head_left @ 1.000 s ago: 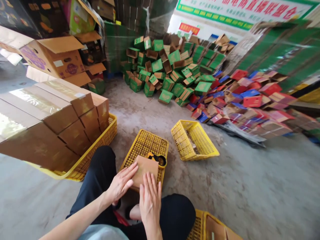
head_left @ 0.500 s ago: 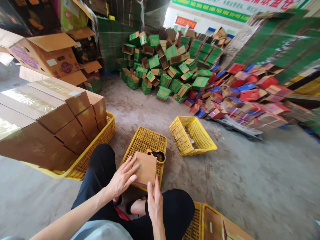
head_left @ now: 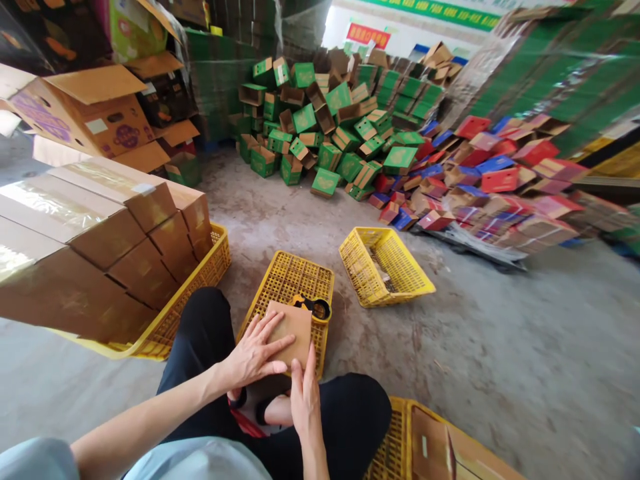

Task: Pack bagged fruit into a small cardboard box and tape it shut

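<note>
A small brown cardboard box [head_left: 299, 331] is held over an upturned yellow crate [head_left: 280, 279] between my knees. My left hand [head_left: 259, 352] lies across the box's top face with its fingers spread. At the near right corner, my right hand [head_left: 305, 392] grips the box, thumb on the near edge and fingers along the right side. Just beyond the box, a yellow and black tape dispenser [head_left: 320, 309] rests on the crate, partly covered by the box. The underside of the box is hidden.
Brown boxes [head_left: 145, 270] are stacked in a yellow crate [head_left: 220, 257] on my left. Ahead right stands another yellow crate [head_left: 357, 267]; one with flat cardboard [head_left: 435, 443] is at lower right. Green boxes [head_left: 325, 181] and red and blue boxes [head_left: 500, 180] lie heaped farther back.
My left hand has slid farther right over the top of the box. The box and my right hand have shifted slightly left, with my right hand still gripping the corner.
</note>
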Available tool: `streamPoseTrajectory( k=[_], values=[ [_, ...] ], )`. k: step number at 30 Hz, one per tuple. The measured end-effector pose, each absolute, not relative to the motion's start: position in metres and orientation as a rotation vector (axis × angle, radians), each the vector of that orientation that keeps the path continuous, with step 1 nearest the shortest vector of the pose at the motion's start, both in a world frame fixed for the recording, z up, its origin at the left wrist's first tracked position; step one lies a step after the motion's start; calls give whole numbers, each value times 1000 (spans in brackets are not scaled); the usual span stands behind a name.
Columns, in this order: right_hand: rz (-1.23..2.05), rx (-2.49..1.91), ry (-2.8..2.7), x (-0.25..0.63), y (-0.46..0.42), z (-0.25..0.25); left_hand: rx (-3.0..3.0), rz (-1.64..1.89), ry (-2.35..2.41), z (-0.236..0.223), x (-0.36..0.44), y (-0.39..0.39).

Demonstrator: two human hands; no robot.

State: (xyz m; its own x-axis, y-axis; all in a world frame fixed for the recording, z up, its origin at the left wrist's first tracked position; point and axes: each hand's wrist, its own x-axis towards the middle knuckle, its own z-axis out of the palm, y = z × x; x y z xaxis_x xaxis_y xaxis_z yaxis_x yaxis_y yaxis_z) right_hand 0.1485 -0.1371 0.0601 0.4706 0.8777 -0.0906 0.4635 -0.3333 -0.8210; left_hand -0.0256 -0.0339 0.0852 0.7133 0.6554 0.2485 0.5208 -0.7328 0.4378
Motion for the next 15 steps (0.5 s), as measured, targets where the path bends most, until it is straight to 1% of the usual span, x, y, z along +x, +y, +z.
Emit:
streamPoseTrajectory(
  k=[8, 11, 15],
  values=[
    [522, -1911, -1261, 155, -140, 45, 2470, 561, 765, 86, -37, -29],
    [394, -1911, -1330, 163, -131, 63, 2387, 648, 763, 82, -39, -34],
    [191, -1771, -1581, 179, -96, 107, 2203, 789, 914, 72, -42, -40]
  ],
)
